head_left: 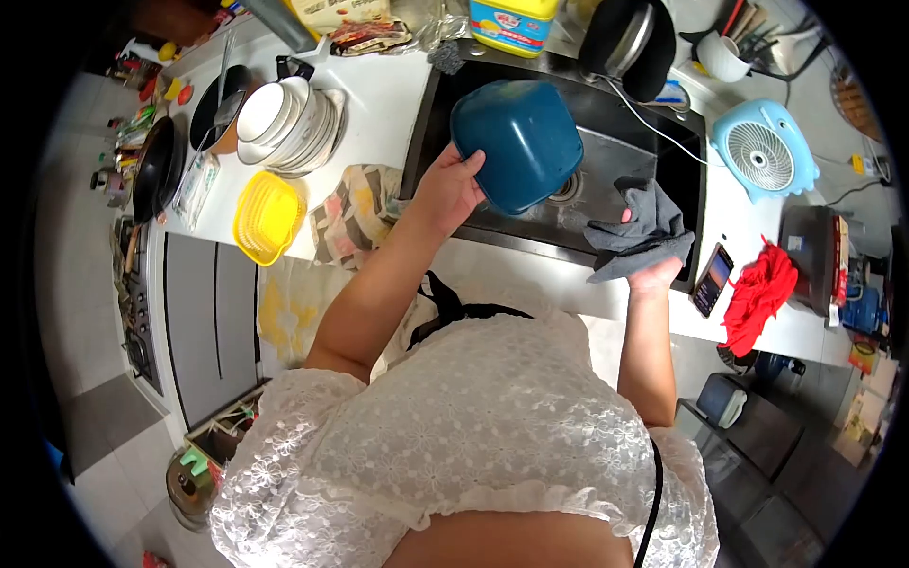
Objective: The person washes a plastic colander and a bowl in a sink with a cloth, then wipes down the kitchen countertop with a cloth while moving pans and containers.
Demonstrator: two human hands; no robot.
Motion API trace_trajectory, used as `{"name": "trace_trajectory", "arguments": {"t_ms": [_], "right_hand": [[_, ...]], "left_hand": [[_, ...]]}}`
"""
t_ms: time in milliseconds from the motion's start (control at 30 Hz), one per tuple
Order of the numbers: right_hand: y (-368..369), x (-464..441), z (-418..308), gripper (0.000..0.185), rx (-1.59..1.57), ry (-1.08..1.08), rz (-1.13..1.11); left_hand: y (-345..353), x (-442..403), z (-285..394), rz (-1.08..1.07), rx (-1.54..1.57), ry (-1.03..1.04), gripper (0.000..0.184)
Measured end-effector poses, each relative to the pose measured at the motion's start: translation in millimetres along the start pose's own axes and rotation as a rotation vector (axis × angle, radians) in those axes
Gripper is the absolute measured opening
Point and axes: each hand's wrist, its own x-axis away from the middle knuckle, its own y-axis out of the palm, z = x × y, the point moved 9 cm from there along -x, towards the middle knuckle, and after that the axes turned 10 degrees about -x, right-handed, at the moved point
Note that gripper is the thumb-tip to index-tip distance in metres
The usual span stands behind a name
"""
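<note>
- The white counter (374, 104) is the biggest thing here. Plates (301, 123) are stacked on its left part, with a yellow basket (269, 227) near them.
- The black sink (620, 142) is set into the counter, in front of the person.
- The blue tub (519, 142) is held up over the sink, tilted. It looks like plastic, so it is likely light and stiff and hard to break. Its smooth side could be slippery if wet. The edge looks like the best place to hold it.
- The gray cloth (642, 232) looks soft and floppy. It hangs over the right hand, near the sink's right end. Bunching it in the palm should keep it steady.
- The left hand (454, 192) grips the tub's left edge. The thumb lies on top; the other fingers are mostly hidden.
- The right hand (660, 273) is under the cloth. One fingertip peeks out, but one cannot tell how tightly the fingers close.
</note>
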Motion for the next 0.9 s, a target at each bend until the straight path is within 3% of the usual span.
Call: {"name": "trace_trajectory", "arguments": {"t_ms": [67,267,333,400,467,500,600,667,800,900], "right_hand": [[-12,7,-10,0.062,0.017,-0.102,0.260],[-8,15,-27,0.058,0.180,-0.200,0.116],[1,12,-22,0.055,0.182,-0.246,0.183],[25,7,-17,0.053,0.297,-0.375,0.108],[41,-1,-5,0.053,0.644,-0.474,0.060],[45,-8,1,0.053,0.647,-0.484,0.062],[89,-30,45,0.041,1.481,-0.424,-0.236],[111,-15,61,0.040,1.921,-0.724,-0.325],[139,7,102,0.044,2.115,-0.784,-0.464],[134,18,125,0.041,2.247,-0.736,-0.516]], "left_hand": [[2,-6,-11,-0.031,0.035,-0.032,0.025],[17,-5,-28,-0.066,0.055,-0.104,0.025],[23,-4,-30,-0.100,-0.141,-0.115,0.024],[31,-1,-33,-0.120,-0.291,-0.096,0.022],[42,3,-40,-0.150,-0.442,-0.075,0.020],[51,6,-45,-0.211,-0.585,-0.020,0.019],[67,18,-64,-0.291,-0.840,0.005,0.017],[83,27,-39,-0.214,-1.144,0.201,0.015],[73,21,-15,-0.146,-1.071,0.378,0.019],[59,20,-24,-0.099,-0.877,0.226,0.024]]}}
